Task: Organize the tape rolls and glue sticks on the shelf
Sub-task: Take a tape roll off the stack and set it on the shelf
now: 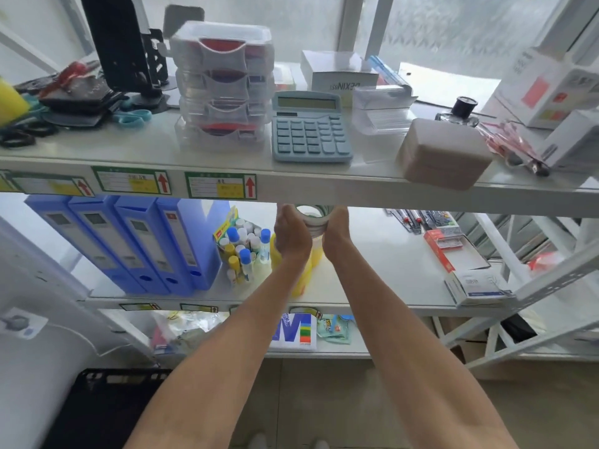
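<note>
Both hands, left (290, 236) and right (337, 236), clamp a stack of tape rolls (312, 218) between their fingers just right of the glue sticks (241, 251), under the upper shelf's edge (324, 189), where uneven squeezing could spill the stack.

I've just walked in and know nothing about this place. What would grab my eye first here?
Two bare arms reach to the middle shelf, where the left hand and right hand clasp a stack of tape rolls between them. Just left of them stands a cluster of glue sticks beside a row of blue file boxes. On the shelf above, a blue calculator sits next to stacked clear drawers.
</note>
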